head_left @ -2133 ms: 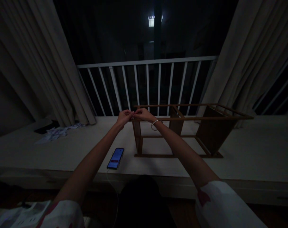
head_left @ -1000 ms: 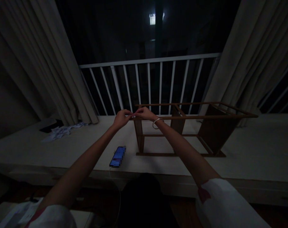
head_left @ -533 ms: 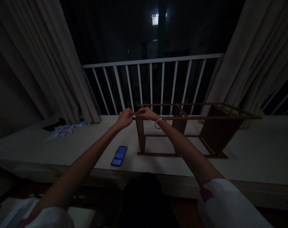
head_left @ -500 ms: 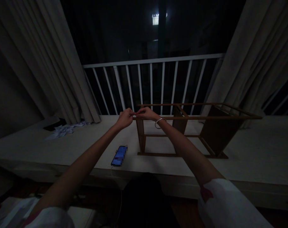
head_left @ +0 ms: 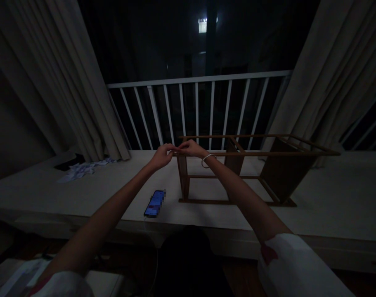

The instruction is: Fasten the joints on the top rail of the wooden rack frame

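Observation:
A brown wooden shelf rack [head_left: 282,171] lies on its side on a pale window ledge [head_left: 119,194]. Both my hands meet at the left end of its upper front rail. My left hand [head_left: 163,156] is closed in a pinch just beyond the rail's end, its fingertips touching those of the other hand. My right hand [head_left: 190,147], with a silver bangle [head_left: 203,161] at the wrist, pinches over the same end from the right. Whatever is between the fingertips is too small and dark to make out.
A lit phone [head_left: 155,203] with a cable lies on the ledge left of the rack. Crumpled papers [head_left: 82,169] are by the left curtain [head_left: 91,103]. White railings [head_left: 197,111] stand behind, before a dark window. Another curtain [head_left: 318,82] hangs at the right.
My left hand has shifted very slightly, its fingers a little more bent. My right hand stays at the rail's end. The rack and phone have not moved on the ledge.

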Motion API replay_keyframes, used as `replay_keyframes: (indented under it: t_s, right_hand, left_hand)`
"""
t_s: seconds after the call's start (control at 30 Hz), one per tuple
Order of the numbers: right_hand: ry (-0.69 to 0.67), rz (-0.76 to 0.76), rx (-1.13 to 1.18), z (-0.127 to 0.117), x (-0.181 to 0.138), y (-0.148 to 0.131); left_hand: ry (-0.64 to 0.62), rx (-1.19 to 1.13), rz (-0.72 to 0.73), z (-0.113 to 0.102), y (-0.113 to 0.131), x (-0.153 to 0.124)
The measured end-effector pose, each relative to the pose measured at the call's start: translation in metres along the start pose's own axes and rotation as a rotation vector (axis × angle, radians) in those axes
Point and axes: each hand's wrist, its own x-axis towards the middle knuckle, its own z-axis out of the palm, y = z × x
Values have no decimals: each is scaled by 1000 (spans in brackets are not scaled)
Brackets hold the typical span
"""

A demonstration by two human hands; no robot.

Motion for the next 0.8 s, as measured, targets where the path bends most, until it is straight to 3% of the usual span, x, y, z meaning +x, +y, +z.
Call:
replay_keyframes:
  t_s: [0.27, 0.43, 0.8]
  right_hand:
    - [-22, -27, -6, -1, 1, 3]
    - [-34, -65, -1, -1, 0, 2]
    - [-61, 1, 76, -1, 1, 3]
  left_hand:
    - [-21, 119, 81, 9, -7, 4]
    - [28, 254, 117, 10, -10, 6]
    - [-40, 164, 109, 9, -12, 14]
